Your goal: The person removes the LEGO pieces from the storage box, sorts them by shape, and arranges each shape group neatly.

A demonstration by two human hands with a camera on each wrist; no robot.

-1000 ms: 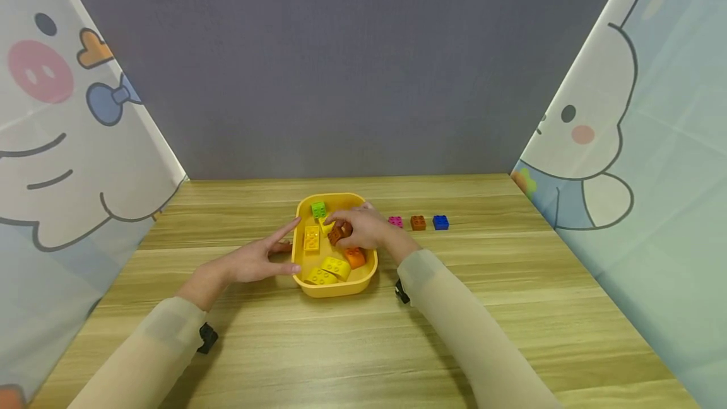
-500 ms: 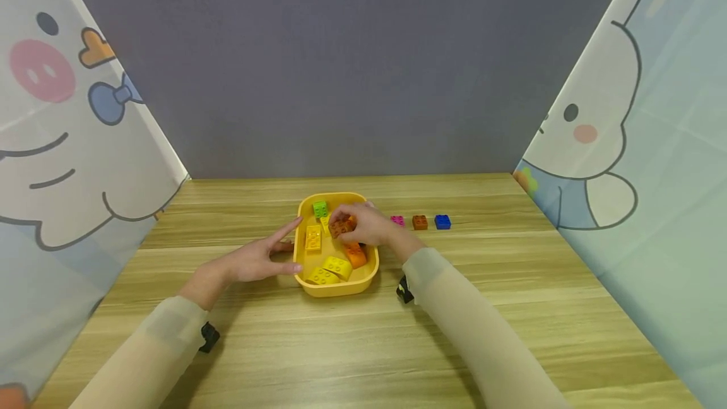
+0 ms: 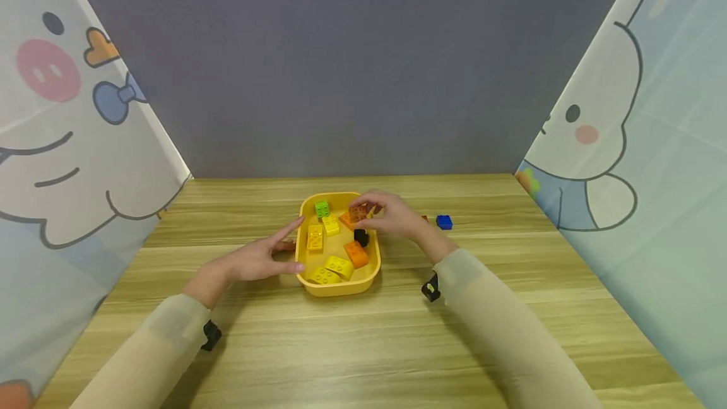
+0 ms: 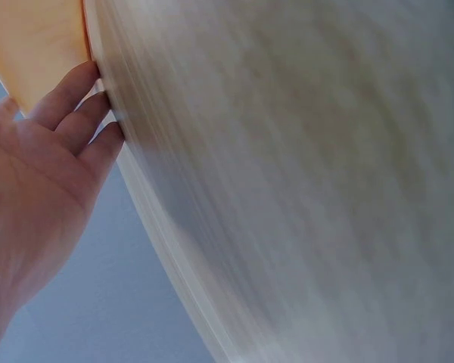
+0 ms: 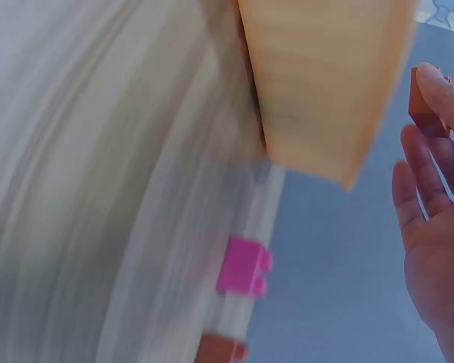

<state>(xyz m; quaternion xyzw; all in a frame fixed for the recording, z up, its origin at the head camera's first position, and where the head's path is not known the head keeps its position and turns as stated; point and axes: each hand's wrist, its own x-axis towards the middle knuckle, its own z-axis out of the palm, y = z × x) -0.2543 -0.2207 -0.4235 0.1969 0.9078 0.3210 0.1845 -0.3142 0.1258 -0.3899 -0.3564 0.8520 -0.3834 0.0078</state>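
Note:
My right hand [image 3: 394,216] pinches a small brown toy brick [image 3: 357,213] between thumb and fingertips, above the right rim of a yellow tray [image 3: 341,291]. In the right wrist view, the brick is held clear of the tray's wall. My left hand [image 3: 252,260] lies against the tray's left side with its fingers stretched out, the thumb at the rim. Inside the tray are a green brick [image 3: 322,209], several yellow bricks [image 3: 315,238], two orange bricks [image 3: 356,254] and a black piece [image 3: 361,237].
Right of the tray, a blue brick [image 3: 444,222] stands on the wooden table [image 3: 341,346]. A pink brick [image 5: 242,265] and another brown brick [image 5: 218,349] stand there too, mostly hidden behind my right hand in the head view. A grey panel [image 3: 352,68] rises behind the table.
My right hand has lifted the brown brick from the tray's middle and moved right to above its right rim, uncovering the black piece. My left hand stays at the tray's side.

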